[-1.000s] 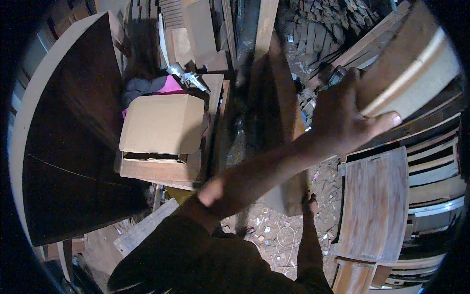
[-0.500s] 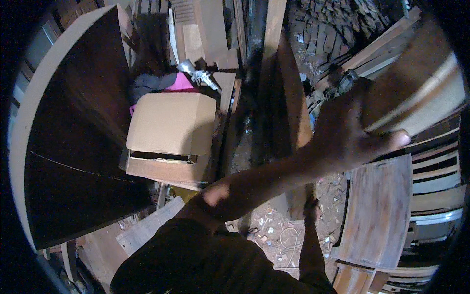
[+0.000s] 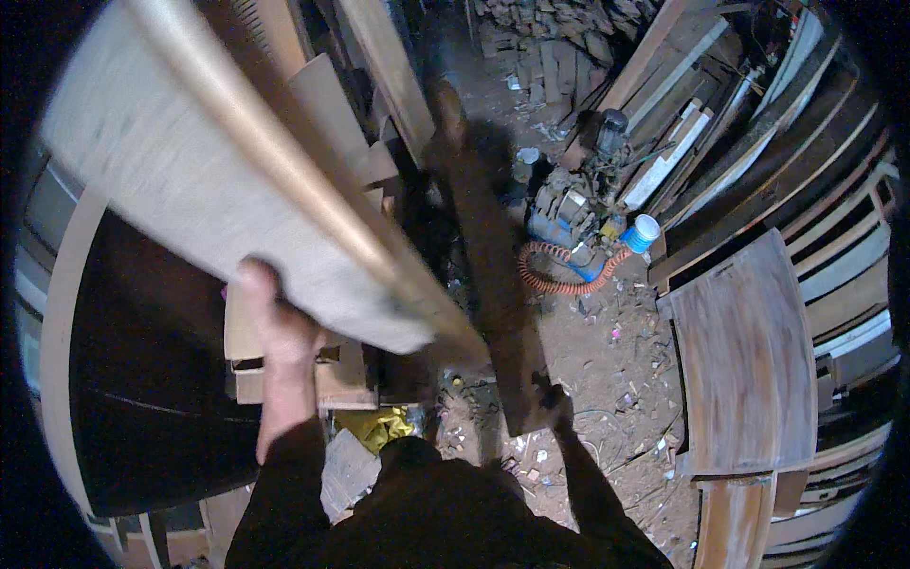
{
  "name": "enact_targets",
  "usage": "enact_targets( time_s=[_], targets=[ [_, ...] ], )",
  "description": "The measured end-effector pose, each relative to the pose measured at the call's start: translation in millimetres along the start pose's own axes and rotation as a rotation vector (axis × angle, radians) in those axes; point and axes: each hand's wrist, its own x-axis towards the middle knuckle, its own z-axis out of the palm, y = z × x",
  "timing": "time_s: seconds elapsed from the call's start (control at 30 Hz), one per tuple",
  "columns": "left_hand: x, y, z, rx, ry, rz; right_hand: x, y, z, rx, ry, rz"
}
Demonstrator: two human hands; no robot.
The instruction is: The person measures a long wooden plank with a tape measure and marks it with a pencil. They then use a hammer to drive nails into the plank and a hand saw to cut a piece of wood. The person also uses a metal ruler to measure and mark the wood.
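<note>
A broad wooden board [image 3: 237, 223], pale on its face with a lighter rounded edge, slants across the upper left, close and blurred by motion. My left hand [image 3: 287, 332] grips its lower edge, thumb against the pale face; the other fingers are hidden. Low in the middle, my right hand [image 3: 557, 410] is closed at the near end of a long, narrow dark plank [image 3: 498, 294], which stretches away from me. Behind the broad board, a cardboard box [image 3: 248, 334] is mostly covered from sight.
A large dark panel [image 3: 152, 370] stands at the left. A brownish panel [image 3: 744, 360] leans against slatted frames [image 3: 853, 318] at the right. An orange coiled hose [image 3: 545, 283] and a blue-and-white tub [image 3: 642, 233] lie ahead on the littered floor. Wood scraps [image 3: 555, 66] are heaped behind.
My left hand has swung the broad board from the far right over to the left. The view has shifted, bringing the hose and tub into sight. My right hand still holds the plank.
</note>
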Motion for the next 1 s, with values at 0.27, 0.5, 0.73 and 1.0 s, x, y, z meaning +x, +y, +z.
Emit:
enact_targets(
  time_s=[0.27,0.5,0.73,1.0],
  targets=[
    [-0.8,23.1,-50.4,0.094,0.389,0.187,-35.9,-23.0,48.7,-0.53,0.052,-0.092],
    [-2.3,29.3,-84.5,0.292,0.538,0.29,-49.1,-41.3,73.8,-0.713,0.008,0.009],
    [2.5,34.1,-105.8,0.203,0.535,0.294,-50.2,-47.7,96.6,-0.772,0.005,0.042],
    [-1.0,35.1,-176.6,0.319,0.519,0.348,-56.8,-55.8,113.5,-0.852,-0.023,0.112]
  ],
)
